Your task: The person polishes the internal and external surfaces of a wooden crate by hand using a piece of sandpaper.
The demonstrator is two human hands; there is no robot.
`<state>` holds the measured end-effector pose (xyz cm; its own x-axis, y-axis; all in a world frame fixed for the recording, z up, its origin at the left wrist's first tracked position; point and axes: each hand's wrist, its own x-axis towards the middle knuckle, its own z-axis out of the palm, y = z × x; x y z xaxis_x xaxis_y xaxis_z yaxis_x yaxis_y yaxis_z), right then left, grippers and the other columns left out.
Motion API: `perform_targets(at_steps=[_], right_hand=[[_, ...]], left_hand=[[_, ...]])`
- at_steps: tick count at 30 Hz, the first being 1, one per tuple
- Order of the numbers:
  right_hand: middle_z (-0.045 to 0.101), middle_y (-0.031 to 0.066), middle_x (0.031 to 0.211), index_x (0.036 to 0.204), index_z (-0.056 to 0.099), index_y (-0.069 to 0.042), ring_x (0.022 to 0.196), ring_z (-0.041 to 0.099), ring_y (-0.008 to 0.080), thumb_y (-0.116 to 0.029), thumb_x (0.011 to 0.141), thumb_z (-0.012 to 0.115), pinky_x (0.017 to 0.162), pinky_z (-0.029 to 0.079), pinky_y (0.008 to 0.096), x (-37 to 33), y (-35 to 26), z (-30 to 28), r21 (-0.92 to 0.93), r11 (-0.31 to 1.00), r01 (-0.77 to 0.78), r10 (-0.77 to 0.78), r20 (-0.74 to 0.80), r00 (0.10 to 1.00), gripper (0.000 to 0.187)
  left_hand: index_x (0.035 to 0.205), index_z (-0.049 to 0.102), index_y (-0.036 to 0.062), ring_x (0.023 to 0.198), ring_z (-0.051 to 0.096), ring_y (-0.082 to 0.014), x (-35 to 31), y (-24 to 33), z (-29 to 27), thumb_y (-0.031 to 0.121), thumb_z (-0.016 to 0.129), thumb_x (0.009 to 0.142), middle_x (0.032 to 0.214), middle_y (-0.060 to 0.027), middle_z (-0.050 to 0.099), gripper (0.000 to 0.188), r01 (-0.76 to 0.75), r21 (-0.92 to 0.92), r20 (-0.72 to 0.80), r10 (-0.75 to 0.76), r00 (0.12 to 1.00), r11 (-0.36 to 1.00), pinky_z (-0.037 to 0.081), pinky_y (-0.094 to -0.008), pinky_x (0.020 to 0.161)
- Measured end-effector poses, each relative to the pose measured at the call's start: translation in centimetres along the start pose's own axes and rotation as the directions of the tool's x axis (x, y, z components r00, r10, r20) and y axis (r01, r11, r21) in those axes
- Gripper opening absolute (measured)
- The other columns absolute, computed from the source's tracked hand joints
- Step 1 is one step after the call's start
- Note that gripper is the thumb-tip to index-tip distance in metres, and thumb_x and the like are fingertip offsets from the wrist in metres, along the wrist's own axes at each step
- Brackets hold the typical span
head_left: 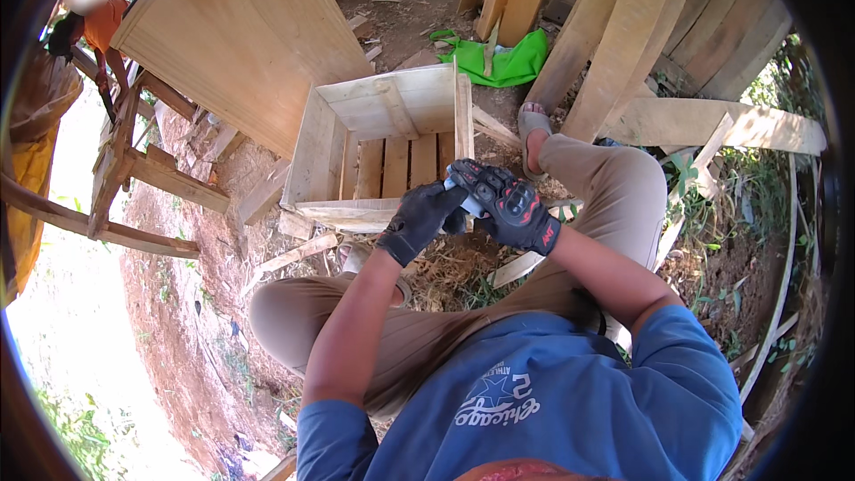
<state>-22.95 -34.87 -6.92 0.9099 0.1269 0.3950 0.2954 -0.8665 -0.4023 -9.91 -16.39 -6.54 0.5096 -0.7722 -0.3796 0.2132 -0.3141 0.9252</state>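
Both my hands wear black work gloves and meet in front of my body. My left hand (pixel 416 224) is closed, its fingertips against a small pale blue thing (pixel 468 202). My right hand (pixel 508 203), with red marks on its glove, curls over the same thing from the other side. Most of it is hidden by the gloves, so its kind cannot be made out. Just beyond my hands stands a wooden crate (pixel 316 147), open at the top, with a slatted bottom. My hands are close to its near right corner.
A wide wooden panel (pixel 236 40) leans behind the crate. Long planks (pixel 623 31) stand at the back right, near a bright green bag (pixel 508 62). A rough wooden frame (pixel 116 160) is at the left, with a person in orange (pixel 105 22) beyond. Wood scraps (pixel 298 252) litter the ground.
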Motion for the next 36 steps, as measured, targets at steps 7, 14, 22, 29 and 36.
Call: perform_targets(at_steps=[7,14,22,29,36], right_hand=[[0.067,0.0237,0.135,0.149,0.054,-0.006,0.122,0.067,0.0414,-0.016,0.101,0.056,0.101,0.056,0.0499,0.7,2.5,2.6,0.084,0.980,-0.178,0.186,-0.093,0.978,0.049],[0.076,0.0233,0.097,0.124,0.064,-0.001,0.090,0.074,0.0432,-0.026,0.106,0.047,0.081,0.058,0.0548,11.3,12.7,8.4,-0.113,0.801,-0.588,0.546,-0.266,0.795,0.035],[0.078,0.0181,0.099,0.125,0.067,-0.001,0.091,0.077,0.0365,-0.019,0.101,0.053,0.075,0.060,0.0486,16.2,10.6,14.0,-0.321,0.570,-0.756,0.681,-0.330,0.654,0.033],[0.075,0.0210,0.117,0.118,0.070,-0.005,0.111,0.072,0.0410,-0.025,0.098,0.052,0.095,0.056,0.0524,11.4,6.2,10.8,-0.238,0.628,-0.741,0.750,-0.065,0.658,0.033],[0.075,0.0212,0.117,0.121,0.068,-0.004,0.112,0.072,0.0402,-0.025,0.100,0.050,0.094,0.057,0.0492,15.0,12.0,12.1,-0.275,0.602,-0.750,0.753,-0.116,0.647,0.035]], left_hand=[[0.101,0.074,0.0040,0.076,0.074,-0.0242,-0.6,1.0,-0.4,0.050,0.057,0.106,0.081,-0.0121,0.076,0.049,0.006,0.270,-0.085,0.017,0.996,0.963,0.057,-0.0431,0.077],[0.118,0.071,0.0085,0.110,0.069,-0.0410,3.3,-4.8,-4.6,0.050,0.053,0.106,0.106,-0.0202,0.076,0.046,0.055,0.932,-0.259,0.553,0.792,0.358,0.054,-0.0544,0.094],[0.104,0.075,0.0088,0.096,0.074,-0.0417,5.0,-7.4,-5.3,0.045,0.048,0.106,0.099,-0.0215,0.077,0.045,0.085,0.932,-0.220,0.364,0.905,0.353,0.056,-0.0551,0.091],[0.101,0.075,0.0087,0.095,0.074,-0.0413,5.3,-7.8,-5.5,0.042,0.052,0.104,0.097,-0.0211,0.077,0.041,0.082,0.918,-0.240,0.379,0.894,0.388,0.056,-0.0555,0.088],[0.088,0.075,0.0098,0.084,0.074,-0.0390,5.8,-8.2,-5.3,0.037,0.056,0.101,0.089,-0.0169,0.077,0.035,0.060,0.907,-0.276,0.482,0.831,0.416,0.058,-0.0544,0.081]])
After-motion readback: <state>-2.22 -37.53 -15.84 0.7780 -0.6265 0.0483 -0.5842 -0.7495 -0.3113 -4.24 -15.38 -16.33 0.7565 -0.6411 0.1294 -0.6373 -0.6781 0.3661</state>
